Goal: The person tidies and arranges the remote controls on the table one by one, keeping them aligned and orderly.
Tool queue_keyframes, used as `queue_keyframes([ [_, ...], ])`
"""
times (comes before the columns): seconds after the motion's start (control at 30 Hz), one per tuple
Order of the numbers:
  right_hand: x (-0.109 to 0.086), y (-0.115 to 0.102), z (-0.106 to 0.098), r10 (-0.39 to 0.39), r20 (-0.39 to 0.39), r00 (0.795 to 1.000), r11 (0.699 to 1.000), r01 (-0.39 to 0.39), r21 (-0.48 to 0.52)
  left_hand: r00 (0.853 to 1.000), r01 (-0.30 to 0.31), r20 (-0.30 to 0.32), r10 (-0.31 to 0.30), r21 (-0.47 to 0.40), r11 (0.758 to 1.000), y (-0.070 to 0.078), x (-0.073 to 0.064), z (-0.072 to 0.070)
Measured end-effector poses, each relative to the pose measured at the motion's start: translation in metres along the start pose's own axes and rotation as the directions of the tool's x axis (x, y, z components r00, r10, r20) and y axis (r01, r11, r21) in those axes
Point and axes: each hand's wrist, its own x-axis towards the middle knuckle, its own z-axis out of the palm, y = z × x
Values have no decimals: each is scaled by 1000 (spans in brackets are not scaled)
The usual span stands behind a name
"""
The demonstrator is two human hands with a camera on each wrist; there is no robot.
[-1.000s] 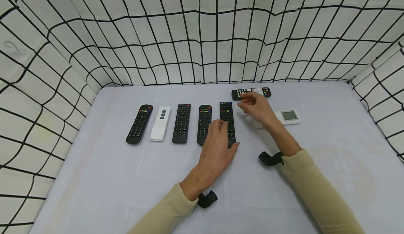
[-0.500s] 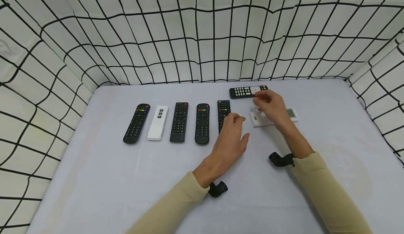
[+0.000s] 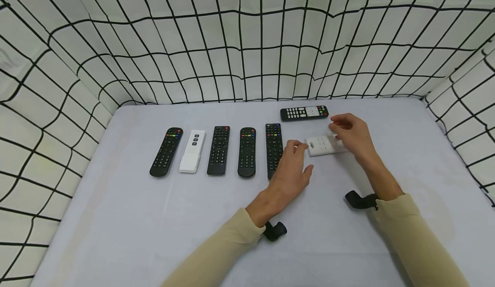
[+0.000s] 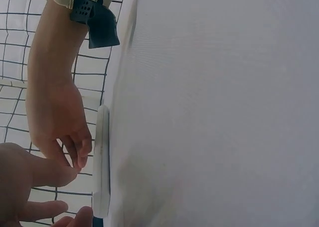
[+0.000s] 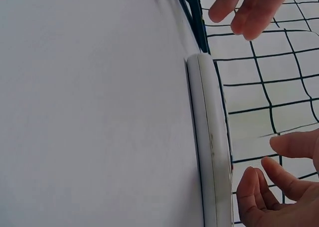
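Note:
A white remote with a small screen lies crosswise at the right of the row; the right hand covers its screen end. In the right wrist view the fingers hover close above this white remote, loosely bent around nothing. My left hand is over the lower part of a long black remote, its fingertips near the white remote's left end. In the left wrist view, the left hand also appears above the white remote, gripping nothing.
Left of the hands lie a black remote, another black remote, a white remote and a rounded black remote. A black remote lies crosswise at the back. Black netting surrounds the white table.
The right hand has moved right, from beside the back black remote to above the white screen remote. My left hand has also shifted right, uncovering the black remotes. The remotes stay put.

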Motion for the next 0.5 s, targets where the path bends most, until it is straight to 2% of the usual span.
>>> queue_keyframes([
  [0.33,-7,9,-14,28,-38,999,997,-30,-64,999,41,11,-41,2,999,-2,3,6],
  [0.5,-8,13,-22,10,-65,998,993,-18,-118,998,57,16,-57,5,998,-3,6,9],
])
